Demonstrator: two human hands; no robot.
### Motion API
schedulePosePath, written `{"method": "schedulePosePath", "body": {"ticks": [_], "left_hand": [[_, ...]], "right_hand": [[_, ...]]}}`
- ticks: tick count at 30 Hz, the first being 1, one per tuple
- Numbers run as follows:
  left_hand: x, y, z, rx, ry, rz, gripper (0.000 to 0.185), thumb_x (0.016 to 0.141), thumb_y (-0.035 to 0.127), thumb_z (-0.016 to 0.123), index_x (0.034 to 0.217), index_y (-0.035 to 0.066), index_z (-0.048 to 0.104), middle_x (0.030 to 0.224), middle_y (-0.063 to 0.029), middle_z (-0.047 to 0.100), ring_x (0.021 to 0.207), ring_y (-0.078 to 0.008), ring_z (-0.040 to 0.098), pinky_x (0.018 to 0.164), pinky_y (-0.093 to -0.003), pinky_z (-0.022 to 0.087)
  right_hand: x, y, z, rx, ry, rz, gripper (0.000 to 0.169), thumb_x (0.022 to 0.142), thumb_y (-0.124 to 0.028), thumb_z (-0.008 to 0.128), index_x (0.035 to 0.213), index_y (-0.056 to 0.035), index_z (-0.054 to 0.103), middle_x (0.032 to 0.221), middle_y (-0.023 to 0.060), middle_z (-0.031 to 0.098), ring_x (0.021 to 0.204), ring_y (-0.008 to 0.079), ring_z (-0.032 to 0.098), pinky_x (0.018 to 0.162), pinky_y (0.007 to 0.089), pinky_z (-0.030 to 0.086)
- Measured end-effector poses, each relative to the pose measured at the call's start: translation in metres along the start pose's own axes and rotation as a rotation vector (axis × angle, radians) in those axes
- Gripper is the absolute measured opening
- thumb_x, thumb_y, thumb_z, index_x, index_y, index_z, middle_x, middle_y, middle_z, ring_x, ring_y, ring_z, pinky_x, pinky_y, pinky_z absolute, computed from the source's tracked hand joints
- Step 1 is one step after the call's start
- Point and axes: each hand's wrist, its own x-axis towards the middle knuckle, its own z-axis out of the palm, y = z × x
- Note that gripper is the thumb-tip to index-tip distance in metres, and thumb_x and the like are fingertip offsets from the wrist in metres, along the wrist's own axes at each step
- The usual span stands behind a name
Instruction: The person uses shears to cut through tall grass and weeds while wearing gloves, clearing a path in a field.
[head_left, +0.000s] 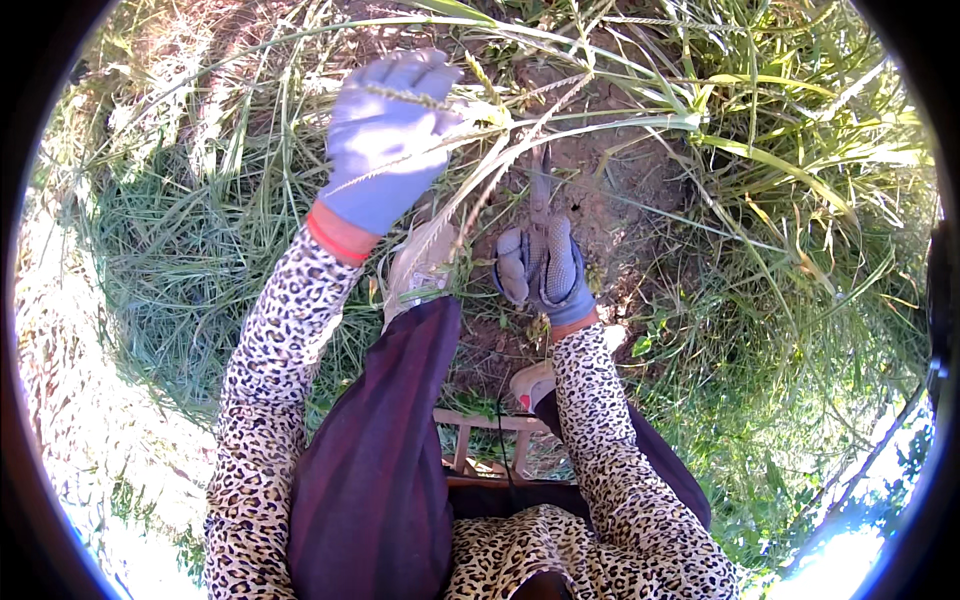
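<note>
My left hand, in a light purple-grey glove, is raised at the upper left beside long grass stems with seed heads. Some stems cross in front of the glove, and whether its fingers grip any cannot be told. My right hand, in a grey glove with a dotted palm, is closed around the lower end of a narrow metal hand tool. The tool points away from me over bare brown soil; its far end is partly hidden by grass blades.
Tall green grass stands at the right. Cut or flattened grass lies at the left. My shoes rest on the ground near the soil patch. A low seat with slats is beneath me, between my knees.
</note>
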Motion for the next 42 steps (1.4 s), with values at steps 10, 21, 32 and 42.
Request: {"method": "schedulePosePath", "body": {"ticks": [10,21,32,42], "left_hand": [[0.051,-0.035,0.095,0.068,-0.305,0.301,0.022,0.077,0.026,0.057,0.086,0.01,0.069,0.087,-0.0089,0.067,0.086,-0.0239,0.065,0.074,-0.037,0.052],[0.026,-0.048,0.108,0.038,-0.187,0.178,0.017,0.073,0.029,0.062,0.081,0.019,0.072,0.098,0.0015,0.068,0.099,-0.0164,0.06,0.088,-0.03,0.047],[0.01,-0.052,0.131,-0.38,0.242,0.107,0.015,0.073,0.025,0.062,0.078,0.014,0.07,0.085,-0.0052,0.067,0.082,-0.0232,0.064,0.074,-0.0351,0.052],[-0.006,-0.068,0.181,-0.044,-0.47,-0.171,0.042,0.086,0.051,0.051,0.106,0.017,0.066,0.106,-0.007,0.065,0.099,-0.0221,0.061,0.083,-0.039,0.049]], "right_hand": [[0.061,-0.013,0.04,-0.176,0.122,-0.213,0.065,0.091,-0.063,0.03,0.106,-0.0056,0.056,0.056,0.0078,0.056,0.037,0.0179,0.048,0.036,0.0284,0.038],[0.086,-0.008,0.007,-0.11,0.376,-0.007,0.053,0.09,-0.058,0.042,0.091,-0.0072,0.057,0.063,0.007,0.061,0.04,0.016,0.054,0.034,0.0281,0.044],[0.095,-0.018,0.003,-0.007,0.271,0.149,0.061,0.091,-0.059,0.038,0.087,-0.0036,0.062,0.056,0.0034,0.058,0.037,0.0157,0.05,0.033,0.0278,0.04],[0.1,-0.024,-0.013,-0.333,0.116,0.041,0.027,0.097,-0.034,0.044,0.097,-0.0086,0.054,0.073,0.0013,0.055,0.057,0.0101,0.054,0.044,0.0218,0.045]]}}
